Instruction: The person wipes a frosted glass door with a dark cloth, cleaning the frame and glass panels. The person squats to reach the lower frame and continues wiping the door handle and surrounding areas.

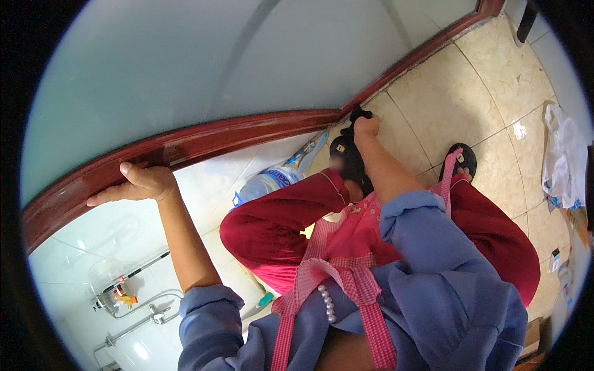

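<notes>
My left hand (144, 182) rests against the dark red frame (209, 141) of a door with a frosted glass panel (162, 69), its thumb and a finger spread along the edge. Down near the floor, my right hand (366, 126) grips a bunched black cloth (359, 114) at the foot of the frame, just beyond my black slipper (341, 147). Part of the cloth is hidden by my fingers. A pink checked apron (357, 222) hangs between my bent knees.
A large clear plastic bottle (269, 183) and a light blue brush-like item (313, 155) stand beside my knee. White plastic bags (564, 157) lie at the right on the tiled floor (464, 102). Shower fittings (158, 315) are on the wall at lower left.
</notes>
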`<action>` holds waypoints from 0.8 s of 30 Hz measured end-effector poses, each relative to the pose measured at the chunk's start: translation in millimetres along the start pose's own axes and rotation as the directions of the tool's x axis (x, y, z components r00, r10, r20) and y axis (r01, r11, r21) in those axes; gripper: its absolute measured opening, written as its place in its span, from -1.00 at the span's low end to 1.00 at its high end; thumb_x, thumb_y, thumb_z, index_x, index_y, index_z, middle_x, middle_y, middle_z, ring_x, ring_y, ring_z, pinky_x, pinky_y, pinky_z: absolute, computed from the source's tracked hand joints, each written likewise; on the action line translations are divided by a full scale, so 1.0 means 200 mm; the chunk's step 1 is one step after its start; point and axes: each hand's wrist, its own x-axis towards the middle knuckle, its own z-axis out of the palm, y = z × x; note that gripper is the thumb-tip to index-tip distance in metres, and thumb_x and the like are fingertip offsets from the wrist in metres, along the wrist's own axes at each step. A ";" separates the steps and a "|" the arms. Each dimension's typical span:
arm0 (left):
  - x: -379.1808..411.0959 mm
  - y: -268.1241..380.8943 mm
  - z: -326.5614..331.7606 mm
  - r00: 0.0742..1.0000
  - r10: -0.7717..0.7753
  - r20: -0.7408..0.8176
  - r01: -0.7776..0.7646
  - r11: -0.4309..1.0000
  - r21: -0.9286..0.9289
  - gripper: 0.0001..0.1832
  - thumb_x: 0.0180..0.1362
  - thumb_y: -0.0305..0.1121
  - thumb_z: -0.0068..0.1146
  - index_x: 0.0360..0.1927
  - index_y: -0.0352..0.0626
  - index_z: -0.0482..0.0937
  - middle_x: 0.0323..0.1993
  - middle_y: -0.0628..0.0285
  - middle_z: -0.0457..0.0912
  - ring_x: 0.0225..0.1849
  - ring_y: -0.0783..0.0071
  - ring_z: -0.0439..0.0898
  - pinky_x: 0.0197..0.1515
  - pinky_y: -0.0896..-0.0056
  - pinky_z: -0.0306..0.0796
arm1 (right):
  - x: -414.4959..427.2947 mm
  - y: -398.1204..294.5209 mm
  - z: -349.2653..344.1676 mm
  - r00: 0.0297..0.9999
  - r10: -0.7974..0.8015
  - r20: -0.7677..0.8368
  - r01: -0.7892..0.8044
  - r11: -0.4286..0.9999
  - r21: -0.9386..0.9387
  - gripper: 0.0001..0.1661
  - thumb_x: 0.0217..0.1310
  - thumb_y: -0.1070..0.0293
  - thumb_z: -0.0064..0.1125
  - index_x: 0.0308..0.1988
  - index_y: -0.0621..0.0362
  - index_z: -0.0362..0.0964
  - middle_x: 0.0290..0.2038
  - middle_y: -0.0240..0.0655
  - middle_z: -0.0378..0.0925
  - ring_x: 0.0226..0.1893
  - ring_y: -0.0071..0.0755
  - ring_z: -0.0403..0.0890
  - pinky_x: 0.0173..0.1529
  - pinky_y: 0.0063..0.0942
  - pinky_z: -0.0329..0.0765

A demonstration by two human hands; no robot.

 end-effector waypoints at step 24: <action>-0.02 -0.09 0.00 0.996 0.052 -0.070 -0.044 0.993 0.108 0.03 0.11 -0.09 0.06 0.37 -0.40 -0.36 0.41 -0.21 -0.38 0.45 0.09 -0.31 0.43 0.18 -0.41 | 0.13 -0.14 0.01 0.937 -0.348 -0.025 0.348 0.937 0.002 -0.36 0.09 0.29 0.13 0.15 0.32 0.22 0.09 0.13 0.36 0.10 0.16 0.38 0.16 -0.15 0.31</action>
